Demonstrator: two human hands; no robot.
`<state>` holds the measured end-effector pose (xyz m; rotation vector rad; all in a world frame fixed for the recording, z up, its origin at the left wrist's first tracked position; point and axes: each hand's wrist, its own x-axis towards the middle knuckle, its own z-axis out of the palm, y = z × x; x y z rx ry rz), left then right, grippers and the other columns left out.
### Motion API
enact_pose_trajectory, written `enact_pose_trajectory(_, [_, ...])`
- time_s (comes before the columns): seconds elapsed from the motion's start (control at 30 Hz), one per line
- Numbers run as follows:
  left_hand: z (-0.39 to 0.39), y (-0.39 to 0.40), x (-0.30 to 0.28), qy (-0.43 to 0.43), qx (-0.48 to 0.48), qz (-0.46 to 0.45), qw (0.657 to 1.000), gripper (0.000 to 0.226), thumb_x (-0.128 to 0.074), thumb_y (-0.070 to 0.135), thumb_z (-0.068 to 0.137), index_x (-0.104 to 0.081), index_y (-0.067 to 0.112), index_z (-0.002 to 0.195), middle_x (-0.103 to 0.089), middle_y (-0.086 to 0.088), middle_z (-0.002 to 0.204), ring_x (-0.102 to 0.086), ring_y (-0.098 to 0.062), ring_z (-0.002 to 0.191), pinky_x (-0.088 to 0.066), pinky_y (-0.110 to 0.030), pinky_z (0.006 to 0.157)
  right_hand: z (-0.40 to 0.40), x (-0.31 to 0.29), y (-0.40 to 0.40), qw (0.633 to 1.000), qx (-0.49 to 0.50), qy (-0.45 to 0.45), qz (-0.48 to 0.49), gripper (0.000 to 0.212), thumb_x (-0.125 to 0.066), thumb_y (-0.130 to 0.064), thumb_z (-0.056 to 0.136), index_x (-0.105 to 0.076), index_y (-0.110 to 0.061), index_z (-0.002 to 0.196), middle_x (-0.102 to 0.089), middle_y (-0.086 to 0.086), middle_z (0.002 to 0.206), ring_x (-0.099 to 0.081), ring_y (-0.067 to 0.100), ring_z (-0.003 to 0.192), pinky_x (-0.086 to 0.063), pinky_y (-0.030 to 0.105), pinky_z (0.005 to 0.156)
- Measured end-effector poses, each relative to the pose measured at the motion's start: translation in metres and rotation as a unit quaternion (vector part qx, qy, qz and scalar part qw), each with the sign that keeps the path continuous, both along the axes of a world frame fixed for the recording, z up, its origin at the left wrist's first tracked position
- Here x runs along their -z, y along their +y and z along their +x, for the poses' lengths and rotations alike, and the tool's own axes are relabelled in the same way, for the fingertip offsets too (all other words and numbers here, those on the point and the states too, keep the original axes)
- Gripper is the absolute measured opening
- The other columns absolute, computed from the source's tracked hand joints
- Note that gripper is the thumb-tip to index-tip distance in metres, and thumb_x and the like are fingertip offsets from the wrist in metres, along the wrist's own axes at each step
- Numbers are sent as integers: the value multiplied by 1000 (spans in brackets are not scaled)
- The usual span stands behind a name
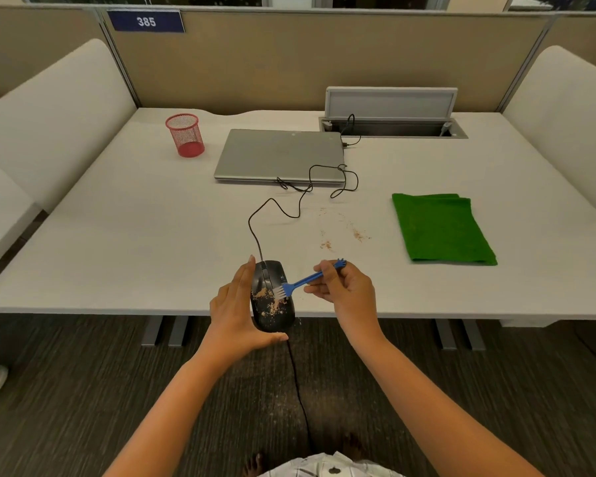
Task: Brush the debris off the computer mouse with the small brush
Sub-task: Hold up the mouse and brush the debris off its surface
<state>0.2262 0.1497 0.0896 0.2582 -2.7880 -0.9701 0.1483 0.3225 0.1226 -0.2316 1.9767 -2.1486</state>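
Observation:
A black wired computer mouse (272, 306) is held at the desk's front edge, its back speckled with tan debris. My left hand (236, 311) cups it from the left side and underneath. My right hand (344, 287) pinches the handle of a small blue brush (305, 278). The brush's white bristles rest on the mouse's top, right beside the thickest patch of debris. The mouse's cable runs back across the desk toward the laptop.
Tan crumbs (344, 234) lie scattered on the white desk (117, 235) beyond my hands. A folded green cloth (441, 228) lies to the right, a closed grey laptop (279, 156) at the back, a red mesh cup (185, 135) at the back left. An open cable tray (393, 127) sits behind.

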Motion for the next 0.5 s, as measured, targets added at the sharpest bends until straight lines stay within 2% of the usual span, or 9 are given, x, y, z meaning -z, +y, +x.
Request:
enact_pose_trajectory(0.17, [0,-3,0,-2,2,6,1000,131,-81,59,44,15,53,134,-21,0,150,-27,-23,128,-17,-38,99,1,6,3,1000,12,-23,5,18,-48,-23,92,-61,-10,92,-70,7,79,-70,18,71,-56,22,67])
enact_pose_trajectory(0.37, [3,-1,3,-5,6,7,1000,131,-80,61,43,15,53,134,-22,0,150,-26,-24,129,-18,-42,101,-8,-3,-3,998,32,-45,-31,18,-49,-24,93,-62,-12,89,-71,6,77,-70,17,71,-57,23,67])
enact_pose_trajectory(0.5, [3,0,2,-1,0,22,1000,127,-71,69,42,15,53,134,-20,-1,150,-25,-24,130,-18,-45,103,-8,-2,-5,999,10,-43,-8,17,-48,-24,93,-62,-15,88,-70,3,79,-70,13,69,-55,19,64])
